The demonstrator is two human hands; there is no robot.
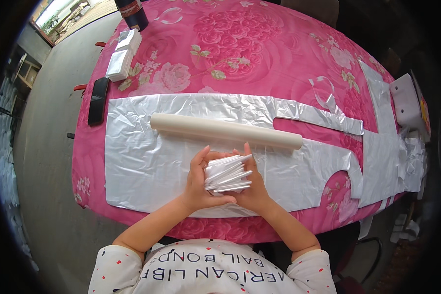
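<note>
Between my two hands is a stack of folded white plastic film packets (227, 174), its folded edges fanned out upward. My left hand (199, 177) cups the stack's left side, fingers curled round it. From the other side my right hand (254, 185) presses against it, fingertips at the far edge. Below the stack a large sheet of silvery-white plastic film (147, 171) lies spread on the table, with cut-out straps at its right end. Just beyond my hands a long cream-coloured tube (225, 130) rests across the film.
A pink floral tablecloth (259, 54) covers the table. At the far left are more folded white packets (119, 64), a black phone (98, 101) and a dark bottle (132, 14). On the right, more film (381, 166) lies beside a white plastic box (407, 104). Film scraps (323, 90) lie farther back.
</note>
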